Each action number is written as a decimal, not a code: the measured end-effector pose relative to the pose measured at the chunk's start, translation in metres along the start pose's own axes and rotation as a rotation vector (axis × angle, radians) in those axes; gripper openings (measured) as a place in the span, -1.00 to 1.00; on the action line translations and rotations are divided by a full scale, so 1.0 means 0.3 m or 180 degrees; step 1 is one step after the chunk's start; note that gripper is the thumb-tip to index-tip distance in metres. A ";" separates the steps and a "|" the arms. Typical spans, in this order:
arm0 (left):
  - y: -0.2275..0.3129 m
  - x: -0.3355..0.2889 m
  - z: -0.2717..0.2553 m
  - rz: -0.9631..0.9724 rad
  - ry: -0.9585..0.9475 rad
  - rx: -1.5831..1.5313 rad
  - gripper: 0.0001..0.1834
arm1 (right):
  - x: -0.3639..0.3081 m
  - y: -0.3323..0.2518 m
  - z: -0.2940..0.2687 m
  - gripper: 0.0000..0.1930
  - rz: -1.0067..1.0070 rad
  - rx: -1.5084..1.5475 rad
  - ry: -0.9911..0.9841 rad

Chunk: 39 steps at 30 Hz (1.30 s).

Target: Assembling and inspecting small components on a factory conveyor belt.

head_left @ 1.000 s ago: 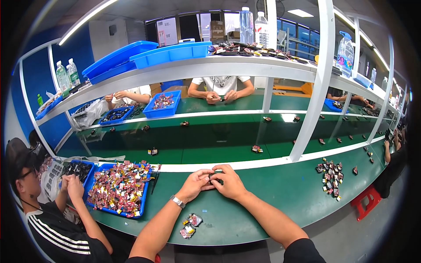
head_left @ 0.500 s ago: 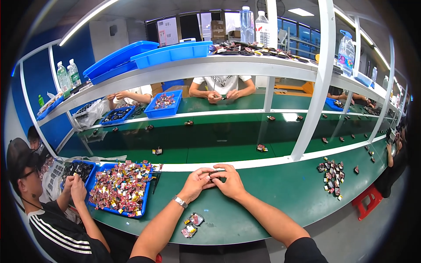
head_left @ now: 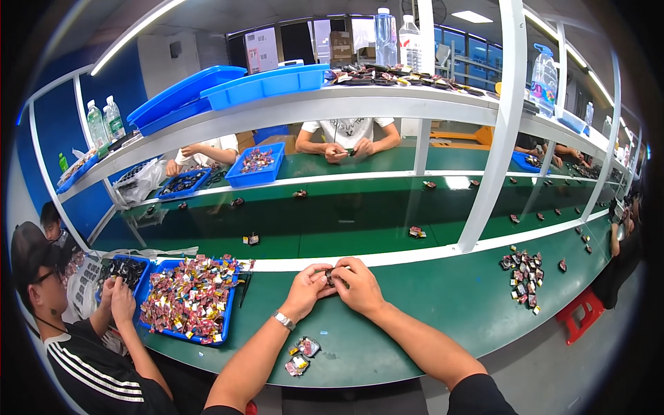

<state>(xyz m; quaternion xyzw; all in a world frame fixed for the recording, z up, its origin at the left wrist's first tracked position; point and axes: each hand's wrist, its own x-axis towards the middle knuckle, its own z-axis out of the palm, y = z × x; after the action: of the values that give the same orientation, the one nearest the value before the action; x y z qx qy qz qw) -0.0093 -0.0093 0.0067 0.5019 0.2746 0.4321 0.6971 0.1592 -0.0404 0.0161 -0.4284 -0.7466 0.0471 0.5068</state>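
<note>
- Blue tray [head_left: 225,325] of small pieces [head_left: 183,297] on the green surface [head_left: 443,304].
- Two loose pieces [head_left: 298,365], nearer me.
- My left fingers [head_left: 313,268] hold a small dark part [head_left: 330,278] between my hands.
- My right fingers [head_left: 348,269] pinch it too.
- Clustered pieces [head_left: 523,274].

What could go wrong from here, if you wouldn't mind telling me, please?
The small dark part between the left hand and right hand could slip free. Two loose parts lie near the table's front edge, so a knock might send them off. The heap of parts fills the blue tray high, so a bump might spill some.
</note>
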 end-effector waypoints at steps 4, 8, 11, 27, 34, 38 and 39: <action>0.006 -0.003 -0.016 -0.0105 0.0034 -0.0021 -0.71 | 0.004 -0.019 0.004 -0.83 -0.0285 -0.0123 0.0119; 0.006 -0.003 -0.010 -0.0131 -0.0027 -0.0071 -0.71 | 0.006 -0.007 0.009 -0.83 -0.0383 -0.0270 0.0169; 0.009 -0.006 0.005 -0.0159 0.0030 -0.0114 -0.72 | 0.006 -0.003 0.011 -0.84 -0.0395 -0.0316 0.0181; -0.049 0.034 0.002 0.0825 0.0988 0.1083 -0.72 | 0.096 0.151 0.053 -0.83 0.1920 0.1185 -0.0281; -0.017 0.035 -0.053 0.1077 0.1587 0.1622 -0.83 | 0.294 0.434 0.032 -0.74 0.2349 -0.0947 0.0097; -0.013 0.037 -0.084 0.1795 0.2170 0.2084 -0.90 | 0.342 0.347 0.172 -0.63 0.1222 -0.1082 -0.0086; -0.001 0.037 -0.057 0.1869 0.2214 0.2084 -0.89 | 0.351 0.333 0.223 -0.60 0.1187 -0.0499 -0.0373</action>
<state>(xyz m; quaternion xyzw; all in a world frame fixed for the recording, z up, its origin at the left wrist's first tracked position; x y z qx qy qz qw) -0.0179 0.0084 0.0011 0.5755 0.4569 0.6403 0.2236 0.1525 0.1191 0.0088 -0.5938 -0.6839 0.1067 0.4102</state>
